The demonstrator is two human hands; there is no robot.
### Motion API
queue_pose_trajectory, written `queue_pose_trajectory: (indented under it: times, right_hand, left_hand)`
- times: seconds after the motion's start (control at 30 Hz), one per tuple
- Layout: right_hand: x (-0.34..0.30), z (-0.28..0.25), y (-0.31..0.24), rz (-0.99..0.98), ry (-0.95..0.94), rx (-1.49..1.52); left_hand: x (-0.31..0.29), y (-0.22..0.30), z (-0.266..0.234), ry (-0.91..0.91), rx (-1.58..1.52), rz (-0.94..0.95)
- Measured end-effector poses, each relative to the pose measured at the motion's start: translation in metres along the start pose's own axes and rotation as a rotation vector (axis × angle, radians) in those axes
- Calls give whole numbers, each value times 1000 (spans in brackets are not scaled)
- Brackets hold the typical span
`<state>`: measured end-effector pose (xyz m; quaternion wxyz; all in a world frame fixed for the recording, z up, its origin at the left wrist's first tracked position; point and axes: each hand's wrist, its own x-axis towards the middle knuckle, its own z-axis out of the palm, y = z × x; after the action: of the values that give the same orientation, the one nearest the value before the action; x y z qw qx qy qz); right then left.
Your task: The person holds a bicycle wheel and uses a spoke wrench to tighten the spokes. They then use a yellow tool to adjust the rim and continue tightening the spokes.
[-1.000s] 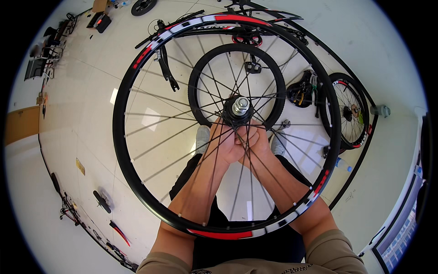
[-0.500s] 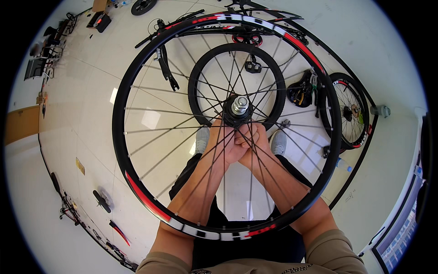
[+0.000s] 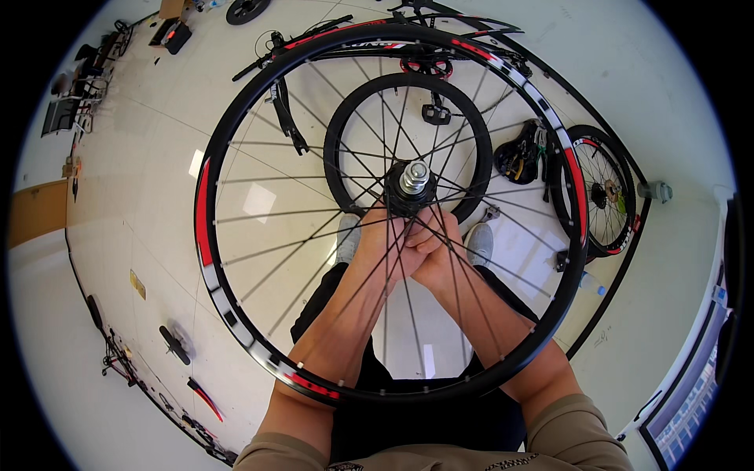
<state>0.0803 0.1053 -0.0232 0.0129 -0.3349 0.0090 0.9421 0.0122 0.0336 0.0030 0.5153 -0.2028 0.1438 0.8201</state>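
Note:
A black bicycle wheel rim with red and white patches, fitted with thin black spokes, is held level in front of me; this bicycle wheel (image 3: 408,200) has a black hub with a silver threaded axle end and nut (image 3: 415,177) pointing up. Beneath the hub, my left hand (image 3: 383,239) and my right hand (image 3: 434,235) are closed together, side by side and touching. They grip the wheel's underside at the axle; the lower axle end is hidden by the fingers and hub. Spokes cross in front of both forearms.
Below the wheel, a black tyred wheel (image 3: 332,157) lies on the shiny floor near my shoes. Beyond are a bicycle frame (image 3: 369,47) and a fork (image 3: 287,118). At right are a saddle (image 3: 517,157), another wheel (image 3: 605,192) by the wall and a bottle (image 3: 591,283).
The held wheel has turned clockwise: its red and white patches have moved down on the right and up on the left. My hands have stayed nearly in place under the hub.

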Motion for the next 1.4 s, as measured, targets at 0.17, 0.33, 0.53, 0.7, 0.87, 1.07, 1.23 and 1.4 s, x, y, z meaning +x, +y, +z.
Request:
queue_pose_trajectory:
  times: [0.17,0.33,0.53,0.7,0.87,1.07,1.23,1.4]
  right_hand:
    - [-5,2,0,7,-120,6]
    - [-10,11,7,-39,10,-3]
    - [-1,-3,-3,17,-51,93]
    - [-4,7,-1,35,-22,-12]
    - [-5,4,0,2,-164,16]
    - [-8,15,3,-40,45,13]
    - [-5,-1,-3,22,-140,89]
    - [-5,-1,3,13,-143,6]
  left_hand:
    - [3,-1,-12,-60,53,-6]
    - [-2,4,-5,-223,147,20]
    - [0,-3,5,-55,61,25]
    - [1,3,-11,-95,-9,-36]
    - [2,-2,-10,-149,-42,-37]
    - [-3,1,3,-142,61,42]
    - [2,-2,-2,-87,0,-19]
    - [-2,2,-6,10,102,-16]
